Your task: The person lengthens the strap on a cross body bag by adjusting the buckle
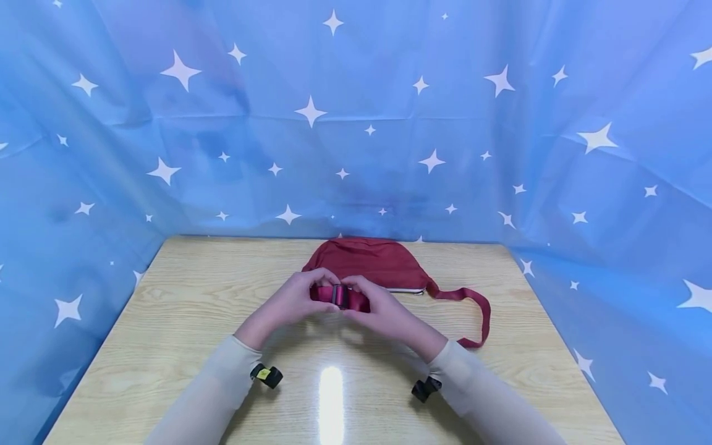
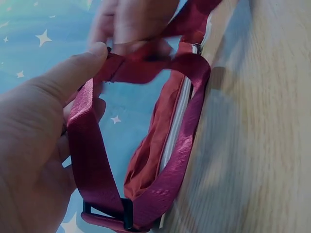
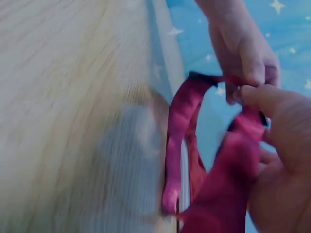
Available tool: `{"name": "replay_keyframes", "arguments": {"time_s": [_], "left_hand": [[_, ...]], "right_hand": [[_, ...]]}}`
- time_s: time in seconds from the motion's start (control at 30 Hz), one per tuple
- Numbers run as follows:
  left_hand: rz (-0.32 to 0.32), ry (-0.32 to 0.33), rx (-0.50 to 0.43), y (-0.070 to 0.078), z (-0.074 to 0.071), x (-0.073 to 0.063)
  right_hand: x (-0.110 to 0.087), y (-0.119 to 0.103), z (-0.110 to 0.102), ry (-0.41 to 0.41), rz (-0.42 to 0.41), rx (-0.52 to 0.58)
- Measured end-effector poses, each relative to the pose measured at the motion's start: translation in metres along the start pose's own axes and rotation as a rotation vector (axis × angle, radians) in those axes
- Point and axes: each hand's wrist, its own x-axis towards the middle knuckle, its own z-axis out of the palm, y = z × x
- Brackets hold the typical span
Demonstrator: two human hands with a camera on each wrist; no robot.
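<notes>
A dark red waist bag (image 1: 367,262) lies at the back of the table with its zipper edge toward me. In front of it, my left hand (image 1: 295,303) pinches the bag's red strap (image 1: 322,293) between thumb and fingers. My right hand (image 1: 386,312) pinches the same strap from the other side, its fingertips close to the left ones. A black buckle (image 1: 340,296) sits on the strap between both hands. The left wrist view shows the strap as a loop, with a black slider (image 2: 128,213) at its lower end. Fingers partly hide the pinched section.
The strap's other stretch (image 1: 484,315) curves over the wooden table (image 1: 183,321) to the right of the bag. Blue cloth with white stars (image 1: 356,161) hangs behind and at both sides. Black wrist bands (image 1: 267,374) sit over the pale sleeves.
</notes>
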Motion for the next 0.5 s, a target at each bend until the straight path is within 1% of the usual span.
{"name": "replay_keyframes", "arguments": {"time_s": [0.13, 0.23, 0.33, 0.43, 0.5], "left_hand": [[0.000, -0.028, -0.015, -0.003, 0.000, -0.001], [-0.015, -0.054, -0.011, -0.007, -0.003, -0.004], [-0.020, -0.067, 0.001, -0.011, -0.007, -0.011], [-0.010, -0.062, 0.009, -0.014, -0.011, -0.015], [-0.002, -0.057, 0.012, -0.016, -0.013, -0.016]], "right_hand": [[0.003, -0.004, 0.002, 0.061, -0.055, -0.034], [0.001, -0.003, 0.001, 0.096, -0.088, -0.057], [-0.001, -0.001, -0.002, 0.116, -0.128, -0.047], [-0.002, 0.001, -0.004, 0.135, -0.170, -0.022], [-0.002, 0.002, -0.005, 0.140, -0.183, 0.001]]}}
